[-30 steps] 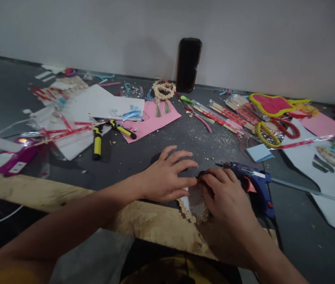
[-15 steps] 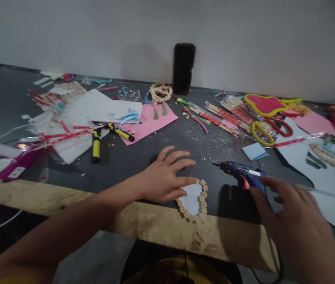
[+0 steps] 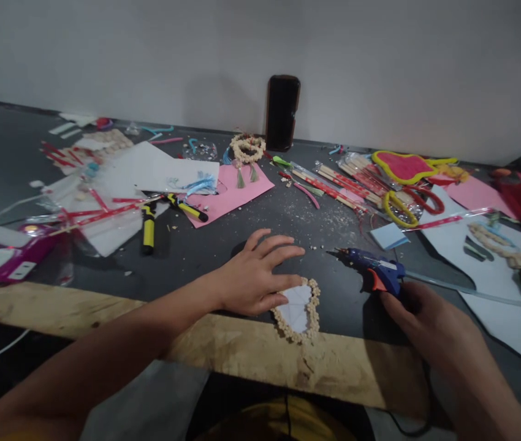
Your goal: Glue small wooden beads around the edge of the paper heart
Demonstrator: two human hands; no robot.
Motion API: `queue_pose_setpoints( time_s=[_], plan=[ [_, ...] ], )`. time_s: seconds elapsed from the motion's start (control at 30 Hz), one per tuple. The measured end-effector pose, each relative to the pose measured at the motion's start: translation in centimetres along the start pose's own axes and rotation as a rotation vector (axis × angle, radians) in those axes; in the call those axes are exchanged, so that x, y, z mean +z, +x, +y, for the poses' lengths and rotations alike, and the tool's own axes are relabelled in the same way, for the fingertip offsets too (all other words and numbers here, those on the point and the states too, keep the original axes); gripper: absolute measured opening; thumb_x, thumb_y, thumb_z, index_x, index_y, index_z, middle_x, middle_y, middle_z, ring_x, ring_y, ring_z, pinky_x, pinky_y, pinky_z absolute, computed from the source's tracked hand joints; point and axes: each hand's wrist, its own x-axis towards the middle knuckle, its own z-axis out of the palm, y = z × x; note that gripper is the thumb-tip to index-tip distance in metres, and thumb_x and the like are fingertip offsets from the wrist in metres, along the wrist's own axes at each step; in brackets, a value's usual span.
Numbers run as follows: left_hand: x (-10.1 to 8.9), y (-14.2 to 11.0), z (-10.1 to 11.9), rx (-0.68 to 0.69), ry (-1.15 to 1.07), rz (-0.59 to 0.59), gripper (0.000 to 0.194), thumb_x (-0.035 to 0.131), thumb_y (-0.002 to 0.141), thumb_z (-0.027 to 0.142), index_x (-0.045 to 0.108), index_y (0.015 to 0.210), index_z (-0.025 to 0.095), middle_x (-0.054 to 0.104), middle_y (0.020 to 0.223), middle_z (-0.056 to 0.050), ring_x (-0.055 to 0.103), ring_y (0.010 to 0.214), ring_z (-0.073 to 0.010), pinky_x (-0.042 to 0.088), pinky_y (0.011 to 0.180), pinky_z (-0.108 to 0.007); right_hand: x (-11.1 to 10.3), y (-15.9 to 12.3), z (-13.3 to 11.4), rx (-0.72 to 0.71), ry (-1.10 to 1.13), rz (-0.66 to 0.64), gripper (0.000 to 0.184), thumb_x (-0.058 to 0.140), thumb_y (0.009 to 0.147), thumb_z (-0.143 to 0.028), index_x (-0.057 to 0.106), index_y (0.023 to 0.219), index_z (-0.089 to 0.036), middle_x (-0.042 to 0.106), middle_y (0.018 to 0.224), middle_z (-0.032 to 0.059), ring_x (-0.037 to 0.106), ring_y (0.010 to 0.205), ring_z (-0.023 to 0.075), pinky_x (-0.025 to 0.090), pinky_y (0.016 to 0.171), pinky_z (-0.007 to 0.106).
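A small heart-like white paper piece, edged with a knobbly beige border, lies across the table's front edge. My left hand rests at its upper left. Its thumb and index finger touch the piece, while the other fingers spread out over the dark tabletop. To the right is a blue hot glue gun with an orange trigger, its nozzle pointing left. My right hand is closed around the gun's handle, the thumb below the trigger; the curled fingers are partly hidden.
A phone leans against the wall. Yellow-black cutters, pink paper and a purple glue gun are at left. Packaged sticks, yellow-and-red-handled scissors and a blue notepad lie at right.
My right hand has moved down and closed round the glue gun's handle; before, its fingers reached over the gun's back end. The left hand stays on the beige-edged piece.
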Motion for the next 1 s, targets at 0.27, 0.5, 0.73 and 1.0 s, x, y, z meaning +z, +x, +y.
queue_pose_setpoints(
  time_s=[0.27, 0.5, 0.73, 1.0],
  plan=[
    [0.0, -0.1, -0.1, -0.001, 0.0, 0.006, 0.031, 0.053, 0.086, 0.042, 0.059, 0.114, 0.031, 0.039, 0.139, -0.011, 0.027, 0.132, -0.0319, 0.015, 0.105, -0.058, 0.6, -1.2, 1.0, -0.131, -0.017, 0.199, 0.054, 0.044, 0.075, -0.06, 0.059, 0.105, -0.017, 0.067, 0.085, 0.0114, 0.063, 0.073, 0.0273, 0.048, 0.062, 0.038],
    [0.0, 0.0, 0.0, 0.001, 0.004, 0.009, 0.031, 0.054, 0.085, 0.043, 0.059, 0.113, 0.031, 0.039, 0.139, -0.011, 0.028, 0.13, -0.033, 0.016, 0.104, -0.059, 0.4, -2.8, -5.6, -0.781, 0.049, 0.388, 0.025, 0.046, 0.089, -0.031, 0.065, 0.103, -0.022, 0.065, 0.099, 0.0078, 0.055, 0.092, 0.0234, 0.045, 0.083, 0.037],
    [-0.1, -0.1, 0.1, 0.003, 0.004, 0.023, 0.025, 0.055, 0.085, 0.041, 0.062, 0.105, 0.029, 0.04, 0.139, -0.01, 0.029, 0.13, -0.0327, 0.016, 0.105, -0.058, 1.9, -1.1, -9.5, -0.868, 0.073, 0.251, 0.019, 0.05, 0.086, -0.017, 0.068, 0.088, -0.02, 0.066, 0.086, 0.0056, 0.053, 0.086, 0.0222, 0.042, 0.08, 0.037],
    [0.3, -0.2, -0.6, 0.008, -0.059, 0.113, 0.035, 0.051, 0.087, 0.05, 0.062, 0.108, 0.025, 0.059, 0.121, -0.008, 0.039, 0.124, -0.0276, 0.017, 0.106, -0.052, 2.1, -0.9, -9.5, -0.841, 0.064, 0.199, 0.018, 0.05, 0.087, -0.019, 0.068, 0.085, -0.019, 0.065, 0.086, 0.0067, 0.053, 0.087, 0.0224, 0.04, 0.082, 0.037]
  ],
)
